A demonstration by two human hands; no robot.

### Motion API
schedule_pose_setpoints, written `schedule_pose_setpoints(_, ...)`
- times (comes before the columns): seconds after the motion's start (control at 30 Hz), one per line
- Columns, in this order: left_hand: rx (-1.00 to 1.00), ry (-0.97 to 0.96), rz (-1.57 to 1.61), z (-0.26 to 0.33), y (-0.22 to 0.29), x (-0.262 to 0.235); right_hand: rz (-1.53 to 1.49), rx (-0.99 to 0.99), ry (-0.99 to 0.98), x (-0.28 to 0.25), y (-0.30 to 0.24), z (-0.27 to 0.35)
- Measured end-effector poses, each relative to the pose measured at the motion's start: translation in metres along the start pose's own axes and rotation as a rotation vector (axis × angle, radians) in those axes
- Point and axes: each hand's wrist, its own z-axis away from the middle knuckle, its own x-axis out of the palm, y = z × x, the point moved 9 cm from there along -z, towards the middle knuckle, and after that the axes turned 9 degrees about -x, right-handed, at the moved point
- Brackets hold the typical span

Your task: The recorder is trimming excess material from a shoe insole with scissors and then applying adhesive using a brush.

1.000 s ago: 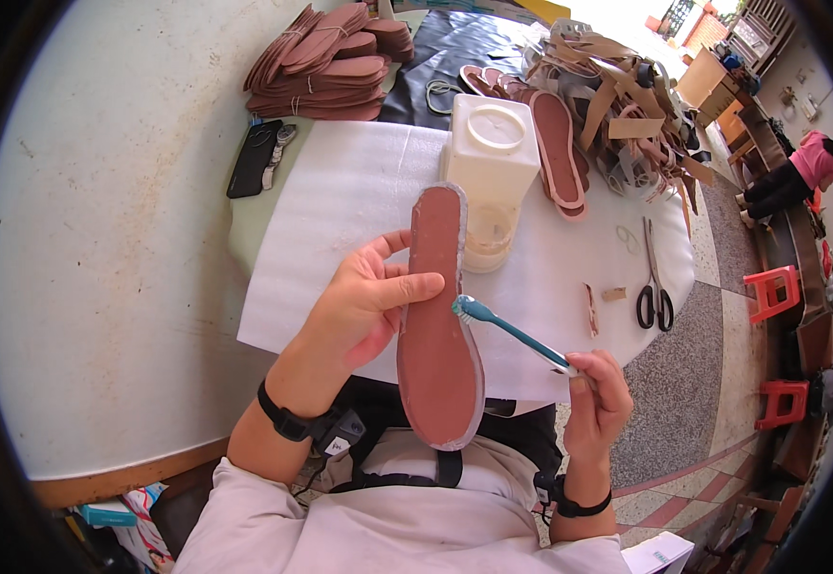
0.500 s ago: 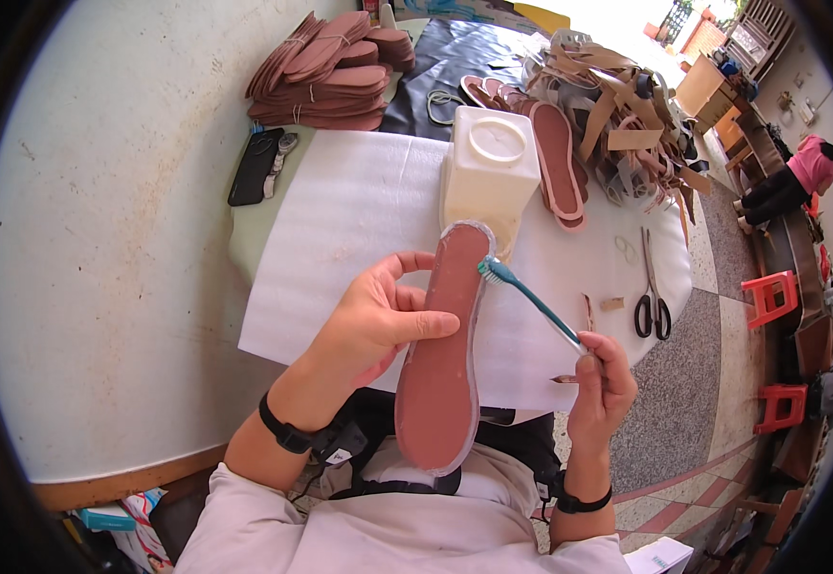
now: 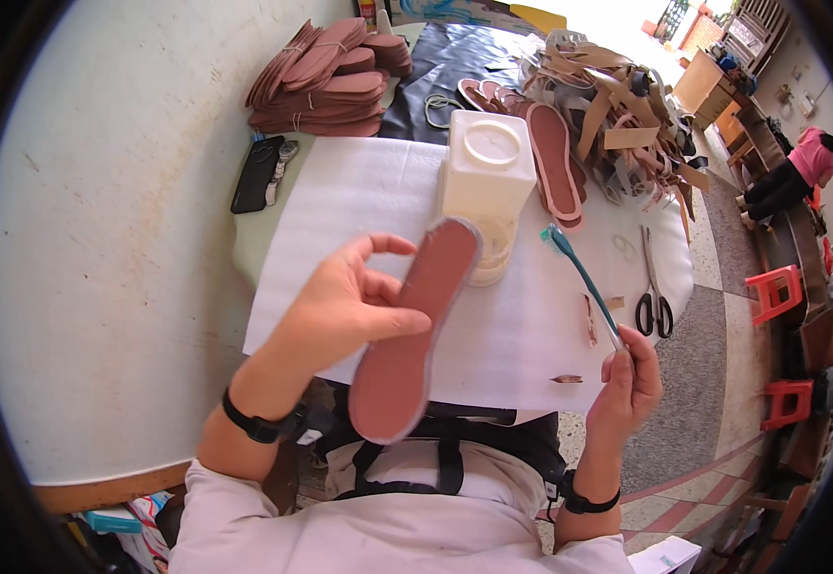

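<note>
A reddish shoe insole (image 3: 414, 330) is gripped lengthwise by the left hand (image 3: 344, 311), with a teal toothbrush (image 3: 581, 279) pinched in the right hand (image 3: 630, 378) held apart to its right

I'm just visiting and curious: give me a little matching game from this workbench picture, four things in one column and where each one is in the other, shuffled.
Things:
1. reddish-brown insole
2. teal toothbrush
3. scissors
4. black phone

Places:
A. lying on the white sheet, at its right edge
B. on the green table edge, left of the white sheet
C. held up in the left hand
D. pinched by its handle end in the right hand

Pairs: 1-C, 2-D, 3-A, 4-B
</note>
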Motion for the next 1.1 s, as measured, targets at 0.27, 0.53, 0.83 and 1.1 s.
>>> schedule_pose_setpoints(0.27,0.228,0.273,-0.799,0.013,0.056,-0.021,0.004,0.066,-0.029,-0.017,0.014,0.018)
schedule_pose_setpoints(0.53,0.414,0.213,-1.058,0.003,0.036,0.006,-0.05,0.114,-0.042,-0.013,0.017,0.02)
schedule_pose_setpoints(0.83,0.132,0.355,-0.999,0.033,0.018,-0.05,-0.036,0.142,-0.073,-0.01,0.024,0.026)
schedule_pose_setpoints(1.1,0.014,0.331,-0.607,0.045,0.007,-0.075,0.019,-0.03,-0.238,0.045,-0.026,0.017)
